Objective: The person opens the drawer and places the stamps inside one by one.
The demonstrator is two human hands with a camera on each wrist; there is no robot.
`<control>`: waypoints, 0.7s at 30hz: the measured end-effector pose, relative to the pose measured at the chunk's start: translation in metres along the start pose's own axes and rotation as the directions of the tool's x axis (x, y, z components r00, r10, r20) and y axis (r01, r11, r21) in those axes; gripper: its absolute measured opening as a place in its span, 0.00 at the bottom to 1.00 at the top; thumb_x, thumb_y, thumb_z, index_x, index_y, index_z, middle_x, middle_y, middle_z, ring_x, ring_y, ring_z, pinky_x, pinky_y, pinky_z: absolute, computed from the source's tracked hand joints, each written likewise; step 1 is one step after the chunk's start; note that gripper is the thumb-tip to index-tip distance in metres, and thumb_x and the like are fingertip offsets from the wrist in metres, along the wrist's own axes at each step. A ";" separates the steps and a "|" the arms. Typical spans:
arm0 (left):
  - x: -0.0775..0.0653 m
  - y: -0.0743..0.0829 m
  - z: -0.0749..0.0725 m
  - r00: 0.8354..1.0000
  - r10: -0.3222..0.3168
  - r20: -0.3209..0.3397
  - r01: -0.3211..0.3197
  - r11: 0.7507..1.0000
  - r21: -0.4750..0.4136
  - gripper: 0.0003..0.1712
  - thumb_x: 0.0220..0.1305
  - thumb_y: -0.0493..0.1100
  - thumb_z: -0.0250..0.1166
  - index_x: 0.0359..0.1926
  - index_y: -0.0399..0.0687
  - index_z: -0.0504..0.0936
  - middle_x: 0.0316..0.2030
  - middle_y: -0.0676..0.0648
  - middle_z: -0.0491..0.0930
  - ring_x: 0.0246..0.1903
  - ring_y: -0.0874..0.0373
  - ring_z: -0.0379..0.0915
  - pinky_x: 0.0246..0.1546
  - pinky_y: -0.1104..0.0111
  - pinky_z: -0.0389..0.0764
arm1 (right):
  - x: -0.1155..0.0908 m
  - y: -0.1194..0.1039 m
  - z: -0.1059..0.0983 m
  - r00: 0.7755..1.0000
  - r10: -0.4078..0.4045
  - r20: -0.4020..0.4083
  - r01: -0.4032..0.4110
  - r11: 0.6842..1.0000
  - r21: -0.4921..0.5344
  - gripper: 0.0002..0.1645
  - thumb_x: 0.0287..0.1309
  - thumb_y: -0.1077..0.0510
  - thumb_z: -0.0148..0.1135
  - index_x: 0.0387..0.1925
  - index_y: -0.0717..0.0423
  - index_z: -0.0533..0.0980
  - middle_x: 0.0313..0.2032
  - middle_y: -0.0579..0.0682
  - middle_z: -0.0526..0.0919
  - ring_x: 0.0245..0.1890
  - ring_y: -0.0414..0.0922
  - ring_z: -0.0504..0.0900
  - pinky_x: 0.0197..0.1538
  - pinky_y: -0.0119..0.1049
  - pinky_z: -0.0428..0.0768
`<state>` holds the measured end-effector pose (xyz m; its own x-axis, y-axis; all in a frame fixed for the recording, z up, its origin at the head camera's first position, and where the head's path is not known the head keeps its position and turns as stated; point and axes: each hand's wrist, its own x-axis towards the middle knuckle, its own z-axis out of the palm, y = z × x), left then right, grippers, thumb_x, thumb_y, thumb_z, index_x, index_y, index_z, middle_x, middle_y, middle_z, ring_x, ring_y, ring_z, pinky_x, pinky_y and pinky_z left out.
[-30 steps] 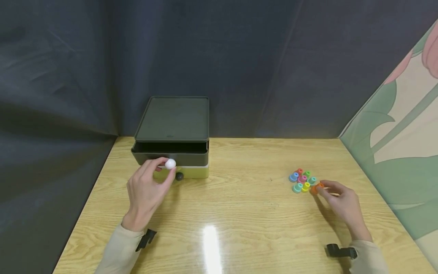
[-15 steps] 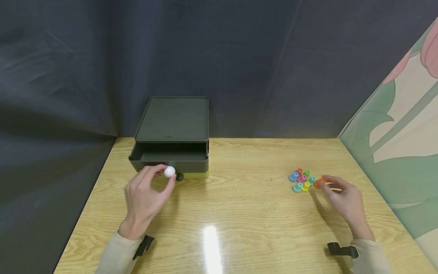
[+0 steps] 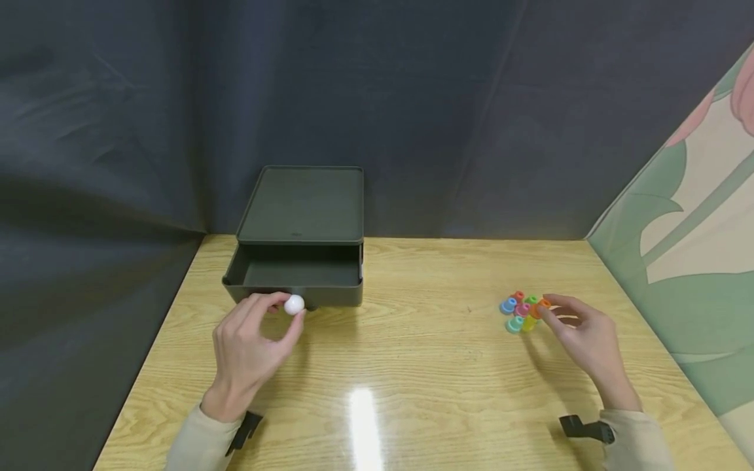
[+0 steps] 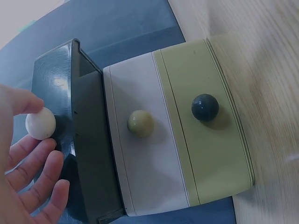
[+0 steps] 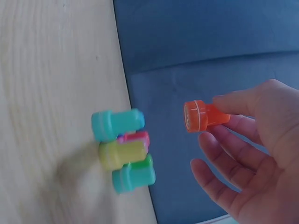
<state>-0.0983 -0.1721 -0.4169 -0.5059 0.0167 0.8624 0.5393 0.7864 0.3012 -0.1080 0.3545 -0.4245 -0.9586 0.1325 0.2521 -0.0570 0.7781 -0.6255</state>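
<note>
My left hand (image 3: 250, 350) pinches the white round knob (image 4: 42, 123) of the dark top drawer (image 3: 332, 296), which stands pulled out from a small drawer cabinet (image 3: 303, 203). No contents show in the visible part of that drawer. In the left wrist view, the white middle drawer (image 4: 145, 158) and the green bottom drawer (image 4: 215, 154) are closed. On the right, my right hand (image 3: 589, 340) holds an orange toy stamp (image 5: 201, 116) between thumb and fingers, raised off the table. Just left of it stand several colourful stamps, among them a turquoise stamp (image 3: 514, 324) and a blue stamp (image 3: 508, 305).
The wooden table (image 3: 424, 366) stretches between the cabinet and the stamps. Dark cloth (image 3: 412, 118) hangs behind and to the left, and a flower-patterned panel (image 3: 701, 261) borders the right side.
My left hand has drawn the top drawer further out towards me. My right hand has lifted the orange stamp off the table and moved it slightly left, above the other stamps.
</note>
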 end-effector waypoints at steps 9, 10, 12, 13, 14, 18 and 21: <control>0.004 -0.002 -0.008 0.999 0.008 -0.033 -0.008 1.000 -0.012 0.22 0.67 0.57 0.65 0.40 0.42 0.90 0.27 0.46 0.87 0.25 0.51 0.80 0.24 0.63 0.76 | 0.006 -0.032 0.001 0.996 -0.091 0.013 0.091 0.995 0.029 0.21 0.70 0.53 0.71 0.59 0.57 0.85 0.50 0.61 0.91 0.39 0.14 0.76 0.40 0.15 0.77; 0.006 -0.004 -0.010 0.998 -0.004 -0.059 0.002 1.000 -0.026 0.22 0.67 0.56 0.65 0.40 0.41 0.90 0.27 0.45 0.87 0.24 0.51 0.79 0.25 0.64 0.75 | 0.007 -0.037 0.001 0.995 -0.100 0.016 0.100 0.995 0.028 0.21 0.69 0.52 0.71 0.59 0.56 0.85 0.49 0.60 0.91 0.39 0.15 0.76 0.39 0.16 0.77; 0.010 -0.008 -0.012 0.991 -0.039 -0.125 0.032 0.998 -0.057 0.20 0.65 0.52 0.66 0.39 0.37 0.90 0.27 0.42 0.86 0.24 0.49 0.77 0.28 0.67 0.74 | 0.010 -0.045 0.002 0.993 -0.113 0.029 0.112 0.993 0.029 0.21 0.69 0.51 0.71 0.59 0.54 0.85 0.48 0.58 0.92 0.39 0.15 0.77 0.39 0.17 0.77; 0.012 -0.010 -0.013 0.985 -0.062 -0.159 0.051 0.996 -0.076 0.19 0.64 0.50 0.66 0.39 0.36 0.90 0.28 0.40 0.86 0.24 0.48 0.76 0.30 0.69 0.73 | 0.011 -0.050 0.002 0.992 -0.118 0.035 0.117 0.993 0.033 0.21 0.69 0.51 0.71 0.59 0.53 0.86 0.47 0.57 0.92 0.39 0.16 0.78 0.39 0.19 0.78; 0.015 -0.013 -0.014 0.978 -0.088 -0.189 0.071 0.993 -0.097 0.18 0.63 0.48 0.67 0.39 0.34 0.90 0.29 0.38 0.86 0.25 0.46 0.76 0.33 0.71 0.71 | 0.012 -0.054 0.003 0.991 -0.124 0.043 0.122 0.992 0.036 0.21 0.69 0.51 0.72 0.59 0.53 0.86 0.46 0.57 0.92 0.39 0.17 0.78 0.39 0.20 0.79; 0.024 -0.024 -0.018 0.946 -0.202 -0.254 0.167 0.974 -0.155 0.18 0.61 0.43 0.66 0.44 0.32 0.89 0.36 0.32 0.87 0.31 0.45 0.74 0.42 0.77 0.69 | 0.016 -0.068 0.006 0.985 -0.157 0.066 0.154 0.987 0.043 0.20 0.69 0.51 0.72 0.59 0.51 0.86 0.45 0.55 0.93 0.39 0.20 0.80 0.39 0.24 0.81; 0.028 -0.029 -0.021 0.928 -0.285 -0.241 0.249 0.953 -0.170 0.19 0.63 0.42 0.65 0.49 0.34 0.90 0.42 0.31 0.87 0.36 0.58 0.73 0.43 0.79 0.68 | 0.018 -0.078 0.008 0.980 -0.176 0.090 0.174 0.984 0.035 0.20 0.70 0.50 0.71 0.60 0.50 0.85 0.45 0.52 0.92 0.39 0.22 0.81 0.40 0.26 0.81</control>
<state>-0.1144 -0.2077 -0.3931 -0.4612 -0.3571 0.8123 0.5031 0.6488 0.5709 -0.1226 0.2913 -0.3774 -0.9547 -0.0623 0.2910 -0.2323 0.7673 -0.5978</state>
